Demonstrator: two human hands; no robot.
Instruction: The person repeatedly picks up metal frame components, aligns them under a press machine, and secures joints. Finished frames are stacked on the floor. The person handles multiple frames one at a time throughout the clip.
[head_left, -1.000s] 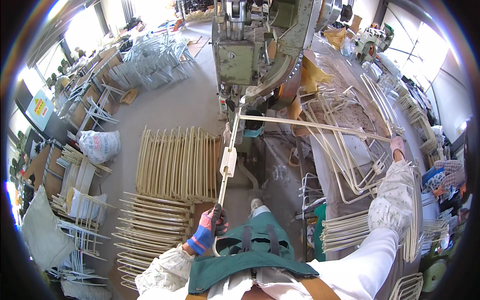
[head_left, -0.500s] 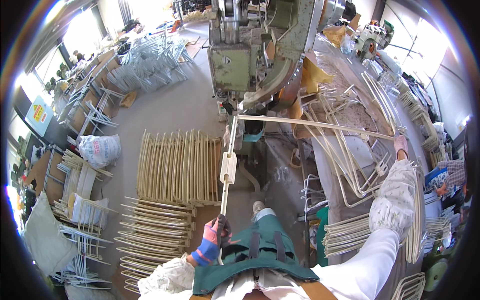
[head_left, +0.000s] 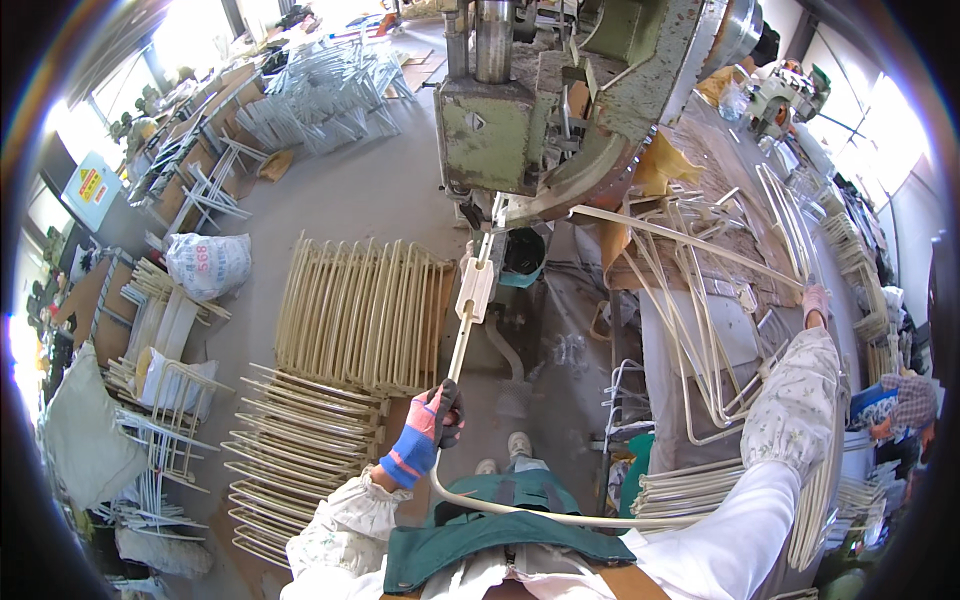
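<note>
Under the green press (head_left: 520,120) near the head view's top edge, a cream bent-tube frame (head_left: 470,300) pokes its far end into the tooling, steadied by 2 gloved hands: the left hand (head_left: 432,425) wrapped shut around 1 leg, likely to aim it. At the frame's opposite corner the right hand (head_left: 815,300) seems closed on the other leg, though its fingers are too small to confirm, and the tube's tip is hidden inside the press.

The left hand (head_left: 432,420), gloved, is closed in a fist, with the forearm raised from the lower edge and bent at the elbow. The right hand (head_left: 816,300), gloved in pink, is extended far forward on a nearly straight, sleeved arm.
</note>
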